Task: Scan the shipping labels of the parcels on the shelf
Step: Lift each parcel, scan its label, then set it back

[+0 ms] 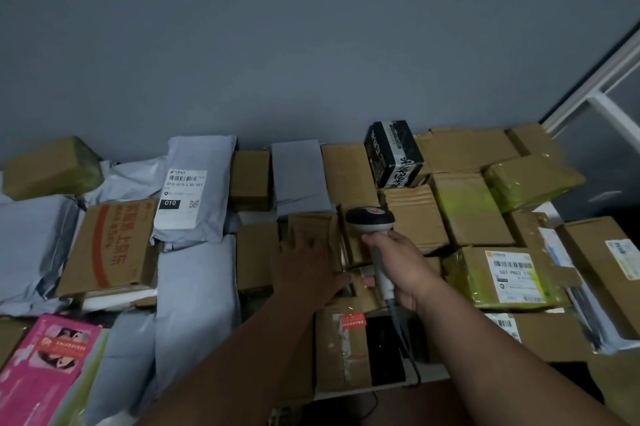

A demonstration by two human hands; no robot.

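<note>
From the head camera, cardboard boxes and grey plastic mailers crowd the shelf (550, 209). The left hand (304, 270) lies flat, fingers spread, on a small brown carton (311, 228) at centre. Just beside it at three o'clock, the right hand (403, 268) grips a grey handheld scanner (370, 221), its rounded head over the cartons. At ten o'clock a white labelled mailer (194, 193) lies well apart.

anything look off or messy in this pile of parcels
Mostly a jumble. The grey mailer with the 010 label lies tilted across its neighbours, and the black box sits askew on the brown cartons. No visible spill or tear.
</note>
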